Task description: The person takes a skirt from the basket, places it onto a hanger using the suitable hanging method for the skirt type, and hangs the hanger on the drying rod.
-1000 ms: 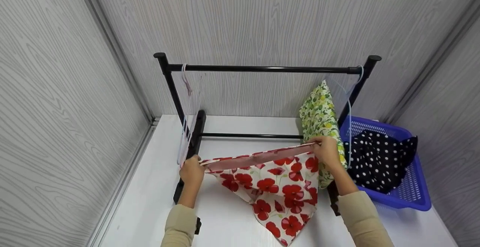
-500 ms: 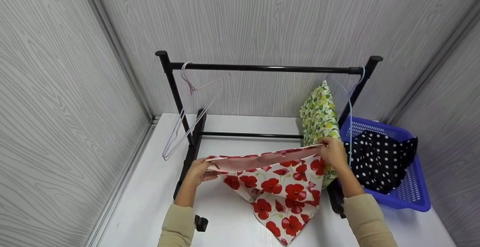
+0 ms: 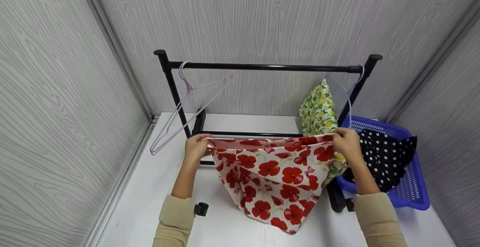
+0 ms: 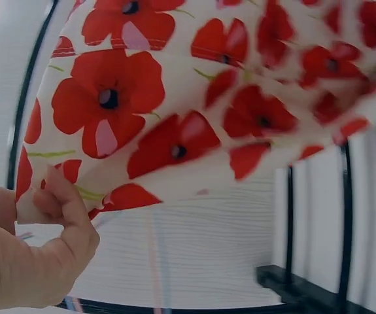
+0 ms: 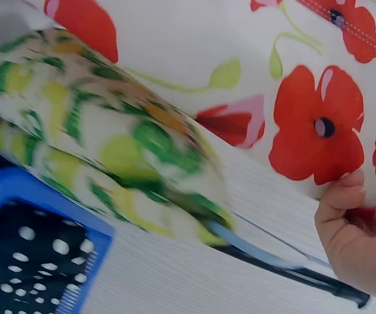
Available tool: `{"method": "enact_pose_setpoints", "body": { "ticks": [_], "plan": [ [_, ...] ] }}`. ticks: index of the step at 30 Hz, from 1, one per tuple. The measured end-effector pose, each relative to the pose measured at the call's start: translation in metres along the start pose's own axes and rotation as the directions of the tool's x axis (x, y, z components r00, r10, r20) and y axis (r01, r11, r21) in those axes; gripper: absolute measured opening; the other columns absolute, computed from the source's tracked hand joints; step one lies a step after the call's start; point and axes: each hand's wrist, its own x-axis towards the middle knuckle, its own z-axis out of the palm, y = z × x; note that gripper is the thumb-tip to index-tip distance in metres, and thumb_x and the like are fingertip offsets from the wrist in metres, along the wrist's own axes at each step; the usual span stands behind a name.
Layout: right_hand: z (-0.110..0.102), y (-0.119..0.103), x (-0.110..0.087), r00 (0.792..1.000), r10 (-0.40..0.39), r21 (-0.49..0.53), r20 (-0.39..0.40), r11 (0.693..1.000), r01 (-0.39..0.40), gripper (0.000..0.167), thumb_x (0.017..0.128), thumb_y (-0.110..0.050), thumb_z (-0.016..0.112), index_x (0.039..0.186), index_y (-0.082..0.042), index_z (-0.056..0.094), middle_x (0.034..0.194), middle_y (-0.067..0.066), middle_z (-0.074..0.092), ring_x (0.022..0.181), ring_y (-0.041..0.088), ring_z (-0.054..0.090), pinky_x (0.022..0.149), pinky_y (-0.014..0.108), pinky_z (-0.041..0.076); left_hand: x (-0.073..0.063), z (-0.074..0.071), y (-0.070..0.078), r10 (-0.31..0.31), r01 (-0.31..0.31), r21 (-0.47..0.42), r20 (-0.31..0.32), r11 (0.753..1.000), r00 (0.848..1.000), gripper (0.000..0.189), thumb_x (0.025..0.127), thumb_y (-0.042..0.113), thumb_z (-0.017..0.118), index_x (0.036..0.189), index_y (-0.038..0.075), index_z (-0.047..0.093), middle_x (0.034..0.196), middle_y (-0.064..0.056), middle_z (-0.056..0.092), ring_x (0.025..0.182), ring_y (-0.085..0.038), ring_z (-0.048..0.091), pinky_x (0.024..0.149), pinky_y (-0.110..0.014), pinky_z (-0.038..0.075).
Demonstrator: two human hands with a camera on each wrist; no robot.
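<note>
A white cloth garment with red poppies (image 3: 268, 179) hangs stretched between both hands in front of the rack, its top edge parted so the pinkish inside shows. My left hand (image 3: 197, 148) pinches its upper left corner; in the left wrist view that hand (image 4: 40, 242) has thumb and fingers closed on the corner. At the upper right corner my right hand (image 3: 347, 145) holds the same edge, and the right wrist view shows its fingers (image 5: 344, 203) curled on the fabric. A lemon-print cloth (image 3: 319, 106) hangs behind the right hand.
A black garment rack (image 3: 262, 67) stands across the white table (image 3: 131, 202). Pale wire hangers (image 3: 187, 89) hang at its left end, a blue hanger (image 3: 350, 108) at its right. A blue basket (image 3: 414, 187) holds a black polka-dot cloth (image 3: 382, 153).
Both hands have risen and moved slightly right, lifting the poppy garment and spreading its top edge. The left hand has shifted its hold on the corner. The left hangers have swung round to face forward.
</note>
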Motion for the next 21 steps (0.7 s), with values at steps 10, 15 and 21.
{"method": "enact_pose_setpoints", "body": {
  "ticks": [10, 15, 21],
  "plan": [
    [-0.04, -0.021, -0.006, 0.988, -0.052, 0.214, 0.144, 0.977, 0.02, 0.022, 0.09, -0.003, 0.054, 0.097, 0.017, 0.059, 0.065, -0.012, 0.057, 0.053, 0.003, 0.057, 0.052, 0.021, 0.052, -0.015, -0.005, 0.044, 0.018, 0.004, -0.214, 0.1, 0.977, 0.995, 0.036, 0.091, -0.003, 0.045, 0.127, -0.002, 0.047, 0.113, -0.011, 0.051, 0.07, -0.009, 0.058, 0.066, -0.022, 0.051],
    [-0.036, -0.024, -0.006, 0.996, -0.033, 0.218, 0.077, 0.976, 0.015, 0.021, 0.088, -0.007, 0.06, 0.085, 0.013, 0.059, 0.059, -0.012, 0.057, 0.048, 0.001, 0.059, 0.051, 0.021, 0.052, -0.01, 0.003, 0.04, 0.103, -0.102, -0.226, -0.01, 0.969, 0.995, 0.035, 0.09, -0.006, 0.042, 0.125, -0.003, 0.045, 0.102, -0.01, 0.049, 0.069, -0.008, 0.055, 0.061, -0.019, 0.051],
    [-0.028, -0.025, -0.005, 0.997, 0.013, 0.183, -0.076, 0.983, 0.001, 0.017, 0.089, -0.003, 0.053, 0.085, 0.012, 0.059, 0.068, 0.012, 0.063, 0.043, -0.001, 0.058, 0.048, 0.018, 0.051, -0.006, 0.001, 0.035, 0.422, -0.346, 0.384, -0.133, 0.856, 0.897, 0.025, 0.076, -0.007, 0.054, 0.098, -0.002, 0.064, 0.071, -0.003, 0.05, 0.058, -0.008, 0.048, 0.054, -0.019, 0.042]
  ]
}}
